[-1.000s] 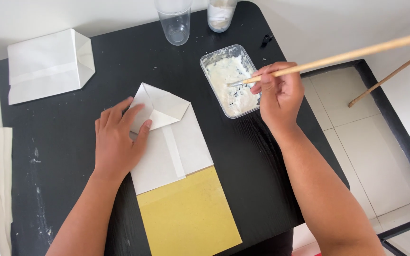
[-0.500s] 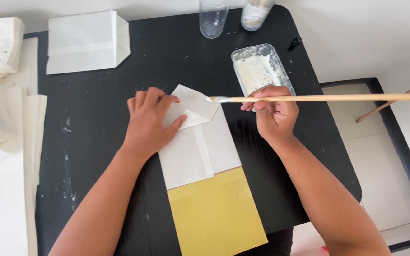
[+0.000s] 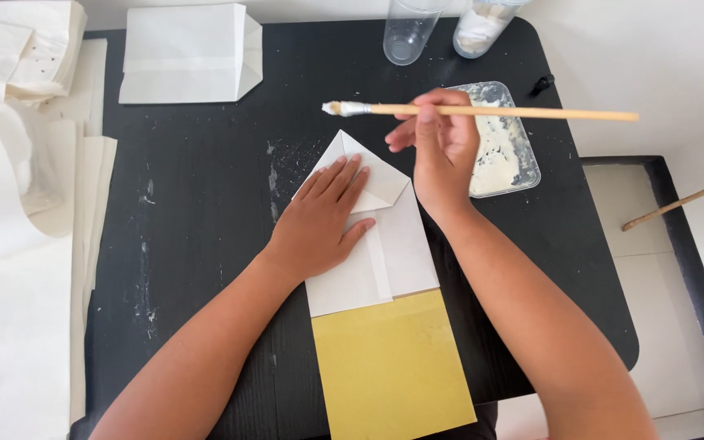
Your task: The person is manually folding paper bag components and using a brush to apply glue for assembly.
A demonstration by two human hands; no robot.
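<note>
On the desk (image 3: 205,244), left edge: paper stack (image 3: 18,244); a folded bag (image 3: 185,53) at the back-left corner. Centre: left hand (image 3: 323,220) flat on the bag (image 3: 385,244), fingers spread, holding nothing; yellow sheet (image 3: 389,367) under it, at the front edge. Right hand (image 3: 446,151) pinches the brush (image 3: 482,111) above the bag's folded tip. Paste tray (image 3: 503,155) just right; two cups (image 3: 409,33) at the back edge.

Single head-worn camera, looking steeply down onto black wooden counter (image 3: 205,212) from wearer's side. Close range: both forearms enter from bottom edge. Pale floor visible at right. No second view.
</note>
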